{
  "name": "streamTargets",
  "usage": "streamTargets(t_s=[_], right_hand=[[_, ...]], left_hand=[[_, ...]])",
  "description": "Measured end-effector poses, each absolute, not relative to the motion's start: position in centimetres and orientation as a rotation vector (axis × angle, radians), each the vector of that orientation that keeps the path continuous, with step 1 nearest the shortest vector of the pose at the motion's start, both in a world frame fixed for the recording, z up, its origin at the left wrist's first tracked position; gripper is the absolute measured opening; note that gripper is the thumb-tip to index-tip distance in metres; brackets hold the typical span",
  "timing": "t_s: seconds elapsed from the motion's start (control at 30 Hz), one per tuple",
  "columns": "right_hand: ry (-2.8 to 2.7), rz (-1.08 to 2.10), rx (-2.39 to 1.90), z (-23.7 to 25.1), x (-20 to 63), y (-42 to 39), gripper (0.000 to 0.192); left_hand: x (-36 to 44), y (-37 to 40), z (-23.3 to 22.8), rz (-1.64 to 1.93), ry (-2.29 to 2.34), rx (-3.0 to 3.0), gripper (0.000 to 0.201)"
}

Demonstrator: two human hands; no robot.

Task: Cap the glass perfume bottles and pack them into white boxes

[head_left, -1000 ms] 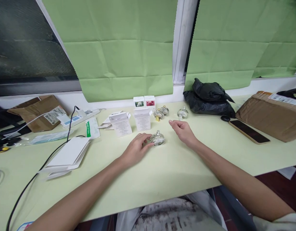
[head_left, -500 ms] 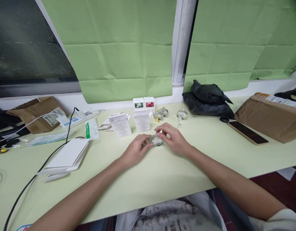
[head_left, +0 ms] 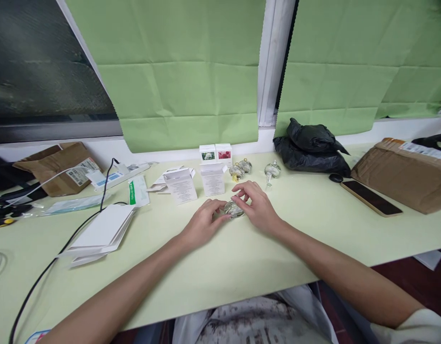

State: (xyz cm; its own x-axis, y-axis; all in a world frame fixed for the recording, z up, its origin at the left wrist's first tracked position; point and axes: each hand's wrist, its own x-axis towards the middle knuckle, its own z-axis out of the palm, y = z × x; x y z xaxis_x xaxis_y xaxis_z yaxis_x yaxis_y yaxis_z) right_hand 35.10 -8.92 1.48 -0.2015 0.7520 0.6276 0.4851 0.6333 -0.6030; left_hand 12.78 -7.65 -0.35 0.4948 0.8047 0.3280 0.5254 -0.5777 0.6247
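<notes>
Head view: my left hand [head_left: 202,224] and right hand [head_left: 257,206] each have a closed grip on the little glass bottle [head_left: 234,209] sitting on the tabletop [head_left: 242,253].

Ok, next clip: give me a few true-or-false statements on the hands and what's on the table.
1. Both hands touch the small glass bottle. True.
2. The left hand holds a phone. False: the phone lies untouched on the table, off to the right.
3. Two small white boxes stand by the wall behind the bottle. True.
4. The right hand rests on the black bag. False: the black bag sits apart, further back.
</notes>
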Motion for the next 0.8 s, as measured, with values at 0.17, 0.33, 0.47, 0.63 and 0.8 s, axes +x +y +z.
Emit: streamTargets(t_s=[0.17, 0.33, 0.47, 0.63, 0.8], right_hand=[[-1.819, 0.419, -0.973, 1.4, 35.4, -8.7, 0.01], [-1.83, 0.502, -0.94, 1.5, 36.2, -8.5, 0.014], [-1.854, 0.531, -0.937, 1.8, 36.8, -8.4, 0.013], [-1.843, 0.563, -0.929, 1.9, 37.0, -8.2, 0.015], [-1.808, 0.507, -0.995, 1.5, 36.4, -8.3, 0.018]], left_hand=[[12.8, -7.6, -0.3, 0.838, 1.087, 2.298, 0.029], [12.7, -7.4, -0.3, 0.823, 1.09, 2.28, 0.031], [12.7, -7.3, -0.4, 0.834, 1.091, 2.273, 0.031], [12.7, -7.3, -0.4, 0.828, 1.098, 2.277, 0.031], [12.8, -7.4, -0.4, 0.831, 1.103, 2.275, 0.029]])
